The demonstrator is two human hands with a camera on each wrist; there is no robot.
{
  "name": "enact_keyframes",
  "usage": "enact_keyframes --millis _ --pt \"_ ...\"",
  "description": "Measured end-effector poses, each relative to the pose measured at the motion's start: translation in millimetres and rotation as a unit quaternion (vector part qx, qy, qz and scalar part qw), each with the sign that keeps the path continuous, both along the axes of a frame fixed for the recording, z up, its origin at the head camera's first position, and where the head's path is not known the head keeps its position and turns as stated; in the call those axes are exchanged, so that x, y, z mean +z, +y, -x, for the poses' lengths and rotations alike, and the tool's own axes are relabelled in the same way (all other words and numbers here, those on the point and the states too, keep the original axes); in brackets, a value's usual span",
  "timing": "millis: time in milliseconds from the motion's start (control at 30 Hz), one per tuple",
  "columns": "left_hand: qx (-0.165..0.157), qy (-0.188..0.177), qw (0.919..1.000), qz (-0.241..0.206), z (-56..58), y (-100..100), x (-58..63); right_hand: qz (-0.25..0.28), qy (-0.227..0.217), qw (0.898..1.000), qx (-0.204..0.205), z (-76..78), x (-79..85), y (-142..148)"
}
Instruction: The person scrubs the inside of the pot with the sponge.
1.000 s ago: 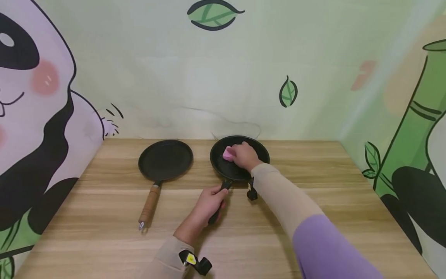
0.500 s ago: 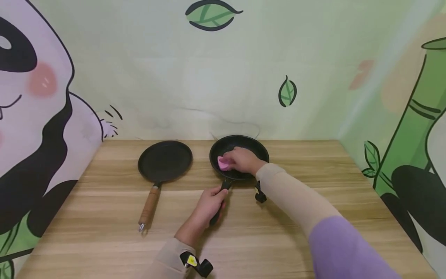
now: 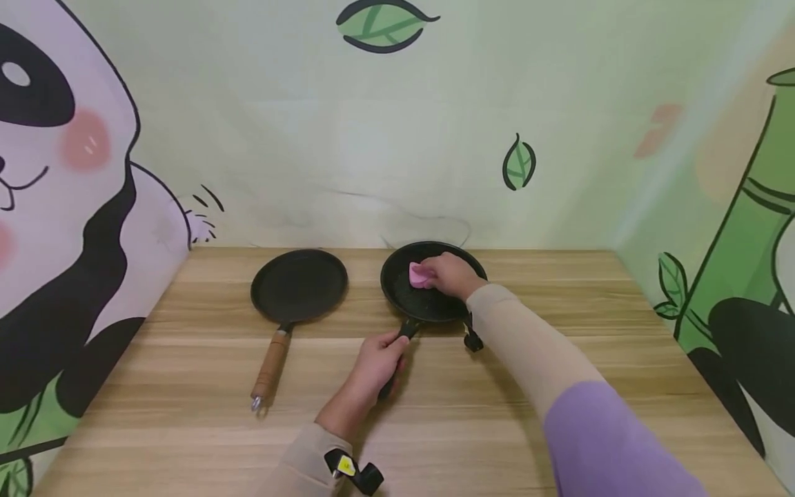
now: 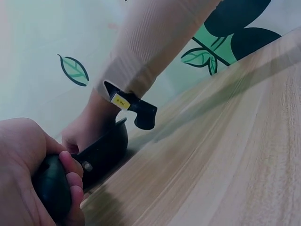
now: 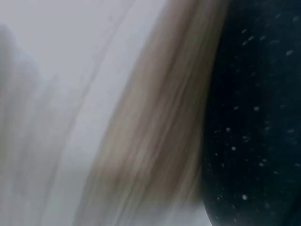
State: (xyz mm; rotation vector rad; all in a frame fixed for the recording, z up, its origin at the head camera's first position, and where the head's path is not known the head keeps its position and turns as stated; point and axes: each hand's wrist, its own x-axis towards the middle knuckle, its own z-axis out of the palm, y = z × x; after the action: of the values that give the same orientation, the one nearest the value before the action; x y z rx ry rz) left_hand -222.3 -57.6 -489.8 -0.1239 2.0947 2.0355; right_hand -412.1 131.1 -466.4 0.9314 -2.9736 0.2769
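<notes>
A black frying pan (image 3: 400, 297) rests on the wooden table near the wall. My left hand (image 3: 377, 362) grips its black handle (image 3: 406, 330); in the left wrist view the fingers curl round the handle (image 4: 51, 188). Over the pan's inside, my right hand (image 3: 456, 275) pinches a pink sponge (image 3: 419, 276) against the bottom, left of the fingers. The right wrist view is blurred and shows the dark speckled pan (image 5: 254, 141) at its right side, with neither hand nor sponge visible there.
A flat black pan (image 3: 299, 284) with a brown wooden handle (image 3: 270, 364) lies to the left on the wooden table (image 3: 472, 428). Behind stands a pale green wall (image 3: 279, 138) with painted leaves and pandas.
The right hand with the sponge moved from the pan's middle toward its near left side, then back up toward the middle. The left hand keeps its hold on the handle.
</notes>
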Motion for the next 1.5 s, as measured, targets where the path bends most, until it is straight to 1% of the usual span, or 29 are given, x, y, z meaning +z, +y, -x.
enact_keyframes --millis 133,300,433,500,567,733,867,1000,1133,1267,1400,1500 --pt "0.008 0.000 1.0000 0.002 -1.0 2 0.3 -0.011 -0.017 1.000 -0.015 -10.9 4.2 2" --pt "0.011 -0.005 0.9999 0.005 -0.6 5 0.8 -0.018 -0.033 0.998 -0.050 -34.9 11.0 -2" --pt "0.014 -0.009 0.9998 0.008 0.8 10 0.2 -0.017 -0.036 0.999 -0.034 -53.3 14.7 -7" --pt "0.015 -0.011 0.9998 0.010 1.2 13 0.5 -0.017 -0.041 0.999 -0.027 -59.1 15.6 -8" --pt "0.017 -0.014 0.9997 0.009 0.2 14 1.5 -0.019 -0.046 0.998 -0.028 -61.5 16.8 -11" --pt "0.022 -0.018 0.9996 -0.001 -2.6 19 1.3 -0.024 -0.047 0.997 -0.051 -56.8 23.7 -10" --pt "0.035 -0.020 0.9991 -0.011 -5.8 24 0.2 0.007 -0.033 0.997 -0.071 -48.1 36.1 -6" --pt "0.050 -0.027 0.9980 -0.027 -8.8 27 0.1 0.043 -0.028 0.994 -0.098 -39.1 49.3 3" --pt "0.063 -0.036 0.9963 -0.046 -11.2 32 0.6 0.072 -0.036 0.986 -0.144 -35.9 59.1 18" --pt "0.078 -0.032 0.9945 -0.063 -14.3 37 0.7 0.099 -0.029 0.979 -0.178 -37.6 65.0 39" --pt "0.092 -0.022 0.9928 -0.074 -16.6 44 -0.3 0.118 -0.017 0.972 -0.204 -37.6 64.5 63" --pt "0.098 -0.021 0.9918 -0.079 -17.5 48 -1.6 0.125 -0.023 0.965 -0.229 -38.1 60.2 82"
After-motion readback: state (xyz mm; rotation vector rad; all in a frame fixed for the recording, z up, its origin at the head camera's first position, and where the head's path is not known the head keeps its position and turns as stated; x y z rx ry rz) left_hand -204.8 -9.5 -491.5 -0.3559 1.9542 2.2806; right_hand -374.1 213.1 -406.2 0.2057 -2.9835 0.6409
